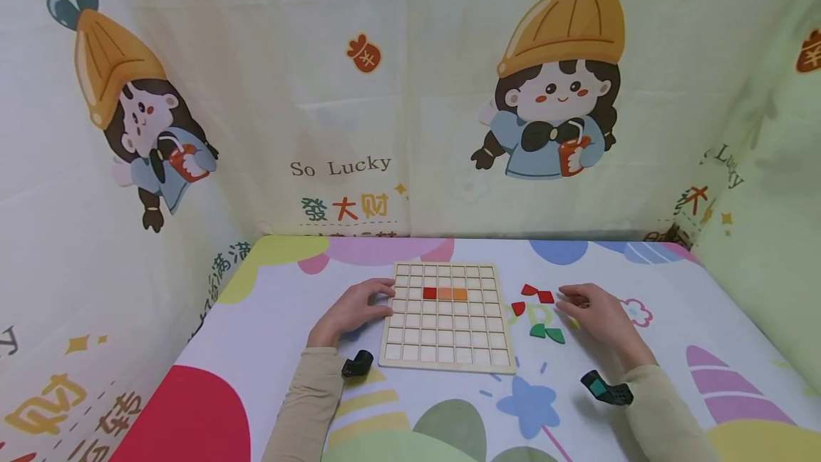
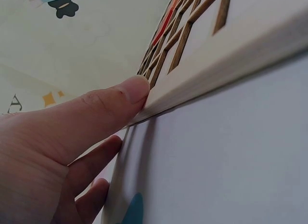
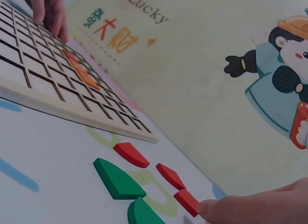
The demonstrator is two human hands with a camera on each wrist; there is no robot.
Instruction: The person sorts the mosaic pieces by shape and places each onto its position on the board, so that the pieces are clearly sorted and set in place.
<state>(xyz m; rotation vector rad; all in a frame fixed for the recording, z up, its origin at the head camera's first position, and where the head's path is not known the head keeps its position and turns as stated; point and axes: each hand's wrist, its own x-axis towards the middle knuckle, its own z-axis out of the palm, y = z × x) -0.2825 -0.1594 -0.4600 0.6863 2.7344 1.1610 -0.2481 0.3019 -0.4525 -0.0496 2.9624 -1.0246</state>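
Observation:
A wooden grid board lies on the table, with a red tile, a light orange tile and an orange tile side by side in one row. My left hand rests against the board's left edge; in the left wrist view its thumb touches the frame. To the right of the board, my right hand is beside a small red four-sided piece. In the right wrist view a fingertip appears at that piece's edge; whether it touches, I cannot tell.
Two more red pieces and two green curved pieces lie between the board and my right hand. A patterned cloth covers the table. Printed curtains hang behind and at the sides.

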